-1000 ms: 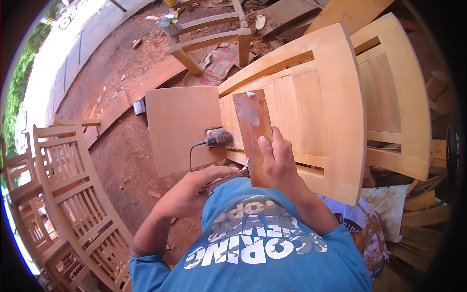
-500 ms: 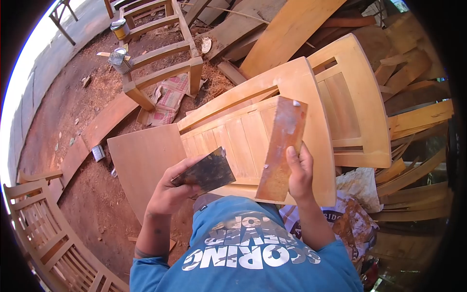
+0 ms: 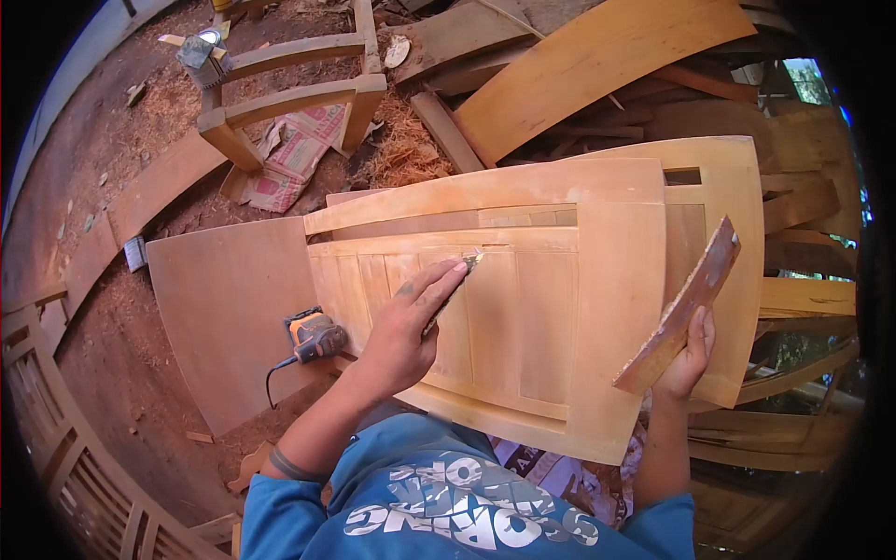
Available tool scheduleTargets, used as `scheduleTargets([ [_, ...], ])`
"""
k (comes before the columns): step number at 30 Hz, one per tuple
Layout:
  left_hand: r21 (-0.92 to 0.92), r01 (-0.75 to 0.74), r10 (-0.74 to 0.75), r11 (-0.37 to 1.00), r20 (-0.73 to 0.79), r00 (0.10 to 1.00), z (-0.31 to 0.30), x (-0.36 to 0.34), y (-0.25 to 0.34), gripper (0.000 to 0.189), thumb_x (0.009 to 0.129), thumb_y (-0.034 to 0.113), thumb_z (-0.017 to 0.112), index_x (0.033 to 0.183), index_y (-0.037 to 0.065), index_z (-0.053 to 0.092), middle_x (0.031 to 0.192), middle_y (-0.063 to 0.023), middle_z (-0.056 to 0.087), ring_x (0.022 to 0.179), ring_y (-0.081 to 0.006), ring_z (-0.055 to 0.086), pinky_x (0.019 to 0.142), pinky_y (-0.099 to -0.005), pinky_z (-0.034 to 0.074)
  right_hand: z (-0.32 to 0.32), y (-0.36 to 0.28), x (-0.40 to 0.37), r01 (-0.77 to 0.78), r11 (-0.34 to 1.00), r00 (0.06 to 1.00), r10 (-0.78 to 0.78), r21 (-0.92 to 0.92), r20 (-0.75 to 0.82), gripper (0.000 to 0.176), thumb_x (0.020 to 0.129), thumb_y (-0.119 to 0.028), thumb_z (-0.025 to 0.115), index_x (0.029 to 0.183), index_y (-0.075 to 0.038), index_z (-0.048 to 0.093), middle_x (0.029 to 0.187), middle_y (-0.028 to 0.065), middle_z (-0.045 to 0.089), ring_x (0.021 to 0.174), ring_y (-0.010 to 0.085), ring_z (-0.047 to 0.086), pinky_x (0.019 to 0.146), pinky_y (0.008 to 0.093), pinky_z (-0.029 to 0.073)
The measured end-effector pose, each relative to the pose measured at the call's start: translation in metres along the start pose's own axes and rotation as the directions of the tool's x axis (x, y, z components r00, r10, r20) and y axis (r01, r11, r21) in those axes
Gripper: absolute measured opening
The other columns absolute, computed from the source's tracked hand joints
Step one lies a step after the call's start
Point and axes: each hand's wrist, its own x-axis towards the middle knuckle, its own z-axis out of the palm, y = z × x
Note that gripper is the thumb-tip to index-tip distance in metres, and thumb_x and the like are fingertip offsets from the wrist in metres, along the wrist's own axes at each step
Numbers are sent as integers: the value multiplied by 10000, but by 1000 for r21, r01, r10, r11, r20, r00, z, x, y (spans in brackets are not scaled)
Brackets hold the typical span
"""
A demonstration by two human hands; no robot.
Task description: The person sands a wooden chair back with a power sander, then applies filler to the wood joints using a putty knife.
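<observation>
My left hand (image 3: 407,322) is closed around a dark flat scraper (image 3: 455,294), seen nearly edge-on. The scraper's tip touches the top rail of a slatted wooden panel (image 3: 537,317), where a small whitish smear shows. My right hand (image 3: 688,359) grips a rust-brown flat board (image 3: 679,313) at its lower part, tilted over the panel's right side. Pale paste lines that board's edge. On the wooden sheet left of my left hand sits an orange and grey power sander (image 3: 315,334) with a black cord.
Another wooden panel (image 3: 737,233) lies beneath at the right. Beyond stand a wooden frame (image 3: 289,107) and a tin can (image 3: 203,61). Loose planks (image 3: 597,70) are piled at the back and right. A slatted bench (image 3: 79,448) is at the lower left.
My left hand has brought the scraper forward and right onto the panel. My right hand has moved right with the rusty board, now turned more edge-on. The sander has come into view.
</observation>
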Motion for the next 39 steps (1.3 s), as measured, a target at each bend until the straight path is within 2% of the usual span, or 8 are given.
scheduleTargets([
  [3,185,-124,131,975,-21,991,14,10,-24,639,681,-152,475,1290,41,458,1269,-170,486,1169,-373,474,967,-424,407,-16,15,9,-8,985,973,-32,173,229,215,974,-222,377,971,-36,485,726,20,441,606,94,417,560,204,351],
  [6,265,-132,139,955,-7,990,25,15,-37,623,686,-116,511,1285,52,471,1269,-152,491,1187,-359,461,974,-447,391,-1,14,4,47,976,985,-81,211,153,204,981,-208,351,894,-51,447,668,22,350,550,91,344,510,198,305],
  [18,395,-79,88,915,-6,996,47,14,-53,594,698,-30,538,1283,61,487,1332,-122,462,1227,-319,436,1011,-477,330,5,13,6,27,970,990,-59,242,127,170,953,-189,471,950,-46,379,649,16,401,494,66,390,454,131,395],
  [21,407,-71,83,911,-13,996,50,18,-56,585,709,-16,539,1286,63,486,1329,-123,466,1223,-320,441,1011,-478,329,6,13,7,20,965,988,-59,261,143,168,945,-175,487,944,-48,378,651,19,419,504,66,422,473,127,421],
  [24,415,-61,64,908,7,998,53,17,-51,656,638,-133,559,1261,63,500,1286,-142,495,1204,-332,466,995,-466,371,6,14,7,15,964,987,-58,267,153,167,939,-168,499,943,-50,381,646,15,432,511,64,443,489,123,438],
  [27,337,-52,16,940,107,994,34,12,-46,615,686,-66,542,1282,75,491,1294,-128,490,1200,-330,462,999,-473,353,7,14,7,18,965,987,-59,262,149,170,938,-174,502,944,-52,383,634,9,433,508,59,440,491,126,434],
  [30,184,35,-40,982,20,999,20,19,-40,644,660,-117,540,1276,60,487,1268,-141,502,1173,-353,478,984,-460,382,7,14,8,19,966,988,-57,258,143,175,936,-182,506,942,-55,386,623,1,431,507,58,438,499,130,434],
  [39,186,34,-55,982,107,993,13,47,-33,592,684,-170,513,1231,57,516,1219,-169,531,1118,-368,523,964,-435,426,7,13,7,1,961,989,-42,278,141,160,933,-176,501,931,-62,389,626,-3,428,515,56,435,507,131,438],
])
